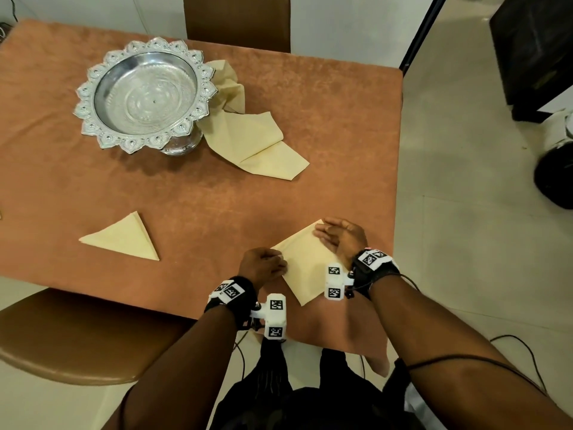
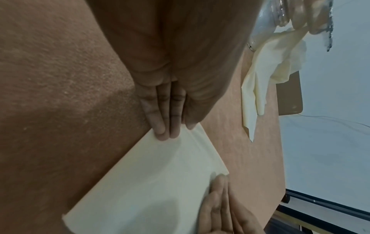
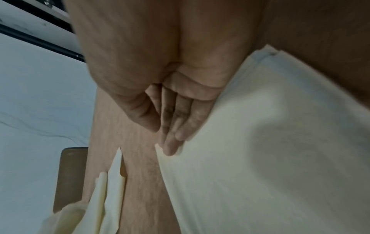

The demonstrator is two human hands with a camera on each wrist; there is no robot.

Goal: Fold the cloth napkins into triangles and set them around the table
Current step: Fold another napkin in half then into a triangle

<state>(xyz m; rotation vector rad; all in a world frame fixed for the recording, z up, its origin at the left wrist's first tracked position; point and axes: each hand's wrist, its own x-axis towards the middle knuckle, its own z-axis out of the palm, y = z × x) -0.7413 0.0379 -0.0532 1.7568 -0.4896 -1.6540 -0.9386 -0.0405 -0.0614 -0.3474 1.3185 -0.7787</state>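
A cream cloth napkin (image 1: 305, 262) lies folded flat near the table's front right edge. My left hand (image 1: 263, 264) presses its left corner with straight fingers (image 2: 167, 126). My right hand (image 1: 339, 235) lies flat on its far right corner, fingers (image 3: 172, 142) straight along the edge. The same napkin (image 2: 150, 182) fills the wrist views (image 3: 260, 158). A finished cream triangle napkin (image 1: 124, 238) lies to the left. A heap of unfolded cream napkins (image 1: 251, 135) rests beside the silver bowl.
An ornate silver pedestal bowl (image 1: 145, 94) stands at the back left on the orange tablecloth (image 1: 201, 197). Brown chairs stand at the far side (image 1: 237, 21) and front left (image 1: 77, 336). The table's right edge (image 1: 398, 181) is close to my right hand.
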